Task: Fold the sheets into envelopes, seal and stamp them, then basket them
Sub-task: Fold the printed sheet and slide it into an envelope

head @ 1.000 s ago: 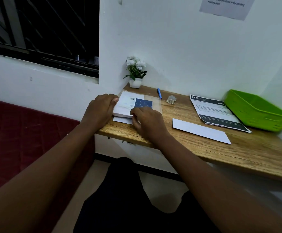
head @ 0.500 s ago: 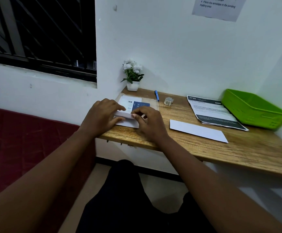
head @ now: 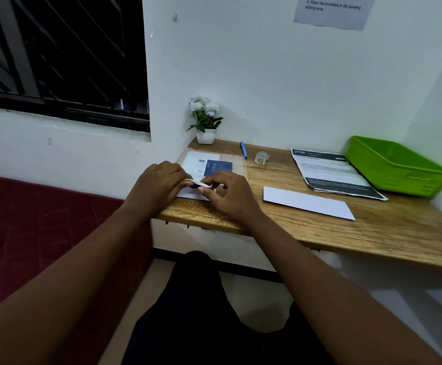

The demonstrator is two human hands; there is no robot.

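While the left hand and right hand each pinch the lifted edge of a white folded paper envelope at the wooden desk's left end (over a clear-wrapped packet), the green plastic basket sits far right.

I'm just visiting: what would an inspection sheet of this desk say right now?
Surface: wooden desk against a white wall.
Job's things: white envelope at the left end; second white envelope lying flat mid-desk; printed sheets; packet of envelopes; tape roll; green basket, contents not visible.
Clutter: blue pen; potted plant.
Hands: left hand and right hand pinch the first envelope's flap.
Cables: nothing seen.
Surroundings: barred window; wall notice; red mattress.
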